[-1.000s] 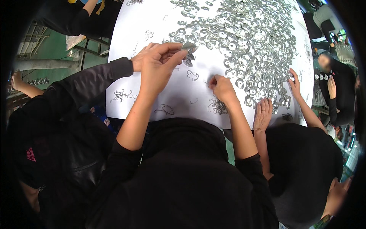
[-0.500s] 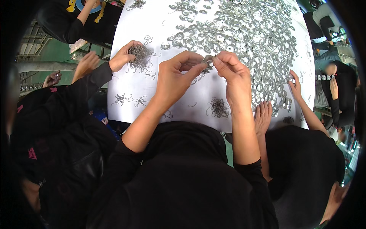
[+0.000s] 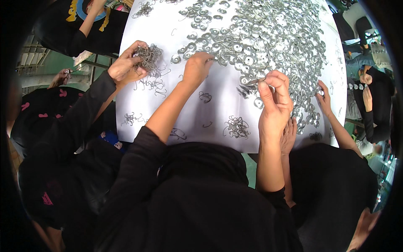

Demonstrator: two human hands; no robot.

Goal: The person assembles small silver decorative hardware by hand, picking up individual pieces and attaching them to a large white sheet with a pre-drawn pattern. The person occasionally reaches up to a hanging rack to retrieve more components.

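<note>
Between the thumb and fingers of my right hand (image 3: pixel 275 103) is a small silver metal disc (image 3: pixel 254 81), seen almost edge-on above the table. My left hand (image 3: pixel 196 69) reaches to the near left edge of a heap of metal discs (image 3: pixel 248 60). Its fingers are pinched together at the discs there; what they grip is too small to make out. Below, a small tangle of wire hooks (image 3: pixel 236 127) lies on the white table (image 3: pixel 193 145), with a few stray hooks (image 3: pixel 205 97) nearer my left hand.
At the left a co-worker's hand (image 3: pixel 126 65) grips a bunch of wire hooks (image 3: pixel 147 58). Another person's hand (image 3: pixel 323 98) is at the heap's right edge, and that person's other hand (image 3: pixel 289 136) lies just behind my right wrist. More hooks (image 3: pixel 132 119) lie at the table's left edge.
My hands, together at one metal piece before, have parted. The left has gone left to the heap's edge; the right has moved right and nearer, holding a disc. The co-worker's hand with hooks shifted slightly left.
</note>
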